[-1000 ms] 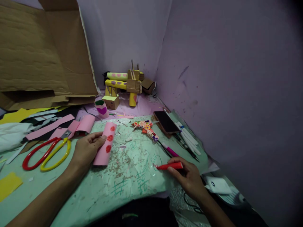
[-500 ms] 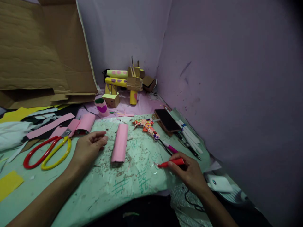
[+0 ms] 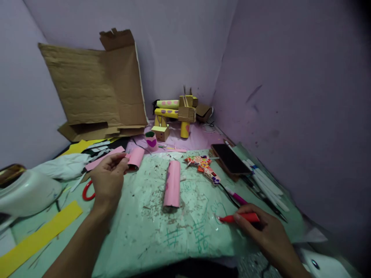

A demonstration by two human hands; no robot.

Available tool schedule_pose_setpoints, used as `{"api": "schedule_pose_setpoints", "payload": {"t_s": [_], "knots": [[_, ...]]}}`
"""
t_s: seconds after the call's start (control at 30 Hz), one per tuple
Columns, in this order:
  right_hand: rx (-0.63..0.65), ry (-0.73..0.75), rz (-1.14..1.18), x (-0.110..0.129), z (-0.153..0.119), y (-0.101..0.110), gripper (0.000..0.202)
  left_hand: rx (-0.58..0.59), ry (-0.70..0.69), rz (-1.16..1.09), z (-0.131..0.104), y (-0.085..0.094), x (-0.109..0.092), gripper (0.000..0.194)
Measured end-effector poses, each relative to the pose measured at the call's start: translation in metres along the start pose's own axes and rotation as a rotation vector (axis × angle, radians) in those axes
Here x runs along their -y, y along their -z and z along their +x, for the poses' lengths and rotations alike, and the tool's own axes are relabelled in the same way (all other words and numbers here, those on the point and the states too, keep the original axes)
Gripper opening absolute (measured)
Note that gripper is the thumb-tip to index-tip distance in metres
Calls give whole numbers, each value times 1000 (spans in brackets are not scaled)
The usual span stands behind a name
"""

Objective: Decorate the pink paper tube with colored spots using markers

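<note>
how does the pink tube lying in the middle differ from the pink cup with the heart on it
The pink tube lies on its side, while the heart cup stands on end, its opening up. The tube looks longer; the cup is short. The cup shows one purple heart, the tube only partial purple marks along its left edge. Both are pink outside.
</note>
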State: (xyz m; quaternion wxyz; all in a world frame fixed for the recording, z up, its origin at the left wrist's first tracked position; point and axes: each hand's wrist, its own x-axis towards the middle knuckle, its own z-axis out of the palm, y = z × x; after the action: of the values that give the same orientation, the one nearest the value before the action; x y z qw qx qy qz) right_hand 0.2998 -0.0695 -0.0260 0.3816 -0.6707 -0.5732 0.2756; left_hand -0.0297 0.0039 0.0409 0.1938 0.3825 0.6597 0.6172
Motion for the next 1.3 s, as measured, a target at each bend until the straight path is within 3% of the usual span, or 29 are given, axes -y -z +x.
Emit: {"api": "schedule_pose_setpoints", "payload": {"t_s": [0.17, 0.27, 0.33, 0.43, 0.47, 0.57, 0.73, 0.8, 0.9, 0.97, 1.03, 1.13, 1.3], "knots": [[-25, -18, -4, 5, -1, -1, 25, -69, 3, -5, 22, 18, 2, 24], [-49, -36, -31, 7, -1, -1, 26, -95, -48, -15, 23, 18, 2, 24], [-53, -57, -28, 8, -1, -2, 27, 42, -110, 48, 8, 7, 1, 26], [-51, -74, -3, 9, -2, -3, 26, 533, -143, 310, -32, -21, 0, 45], [-54, -75, 4, 9, -2, -3, 25, 580, -159, 375, -45, -31, 1, 56], [-57, -73, 27, 10, -2, -3, 26, 586, -150, 410, -67, -49, 2, 66], [-58, -38, 52, 9, -3, -4, 24, 512, -174, 608, -44, -45, 2, 59], [-66, -34, 69, 9, -4, -5, 23, 461, -286, 743, -33, -41, 1, 56], [-58, -50, 127, 8, -4, -6, 22, 441, -566, 821, -32, -41, 3, 47], [-48, -63, 155, 7, -4, -6, 21, 520, -771, 724, -39, -47, 6, 39], [-10, -62, 163, 7, -2, -4, 20, 681, -887, 647, -49, -56, 8, 31], [24, -80, 173, 7, -1, -3, 18, 869, -869, 738, -59, -73, 10, 26], [49, -80, 202, 7, -3, -3, 14, 893, -797, 787, -60, -86, 15, 24]]}}
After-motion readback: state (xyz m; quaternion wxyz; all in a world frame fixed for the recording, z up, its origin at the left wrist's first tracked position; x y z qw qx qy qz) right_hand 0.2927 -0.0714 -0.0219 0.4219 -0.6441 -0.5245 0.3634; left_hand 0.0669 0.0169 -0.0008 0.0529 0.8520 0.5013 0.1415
